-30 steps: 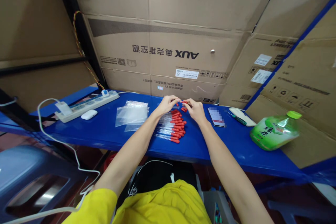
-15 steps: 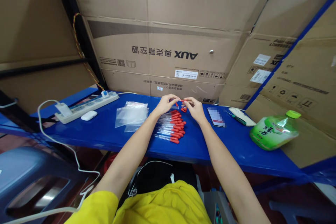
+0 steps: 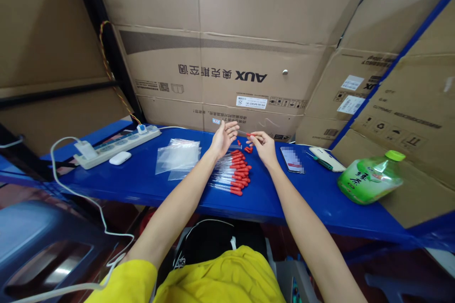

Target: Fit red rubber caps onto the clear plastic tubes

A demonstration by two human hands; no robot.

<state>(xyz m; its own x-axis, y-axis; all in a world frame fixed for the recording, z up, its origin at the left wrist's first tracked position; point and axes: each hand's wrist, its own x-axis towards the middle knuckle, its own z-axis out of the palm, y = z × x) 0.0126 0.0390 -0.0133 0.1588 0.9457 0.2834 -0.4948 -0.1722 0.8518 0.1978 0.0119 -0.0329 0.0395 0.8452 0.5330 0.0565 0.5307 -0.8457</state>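
My right hand (image 3: 262, 146) pinches a dropper by its red rubber bulb (image 3: 250, 134); the thin clear tube points left towards my other hand. My left hand (image 3: 223, 139) is open, its palm turned to the right and its fingers stretched beside the tube's end. Whether the fingers touch the tube I cannot tell. Below the hands lies a pile of droppers (image 3: 240, 173), their red bulbs to the right and clear tubes to the left. A few loose red bulbs (image 3: 249, 149) lie on the blue table between my hands.
Clear plastic bags (image 3: 178, 156) lie left of the pile. Further left are a power strip (image 3: 119, 144) and a white earphone case (image 3: 120, 158). A phone (image 3: 292, 159), a green tool (image 3: 322, 162) and a green bottle (image 3: 371, 179) are on the right. Cardboard (image 3: 220, 47) walls the back.
My left hand has let go of the dropper, opened and turned its palm. My right hand keeps the red bulb, and the clear tube now shows. The pile has not moved.
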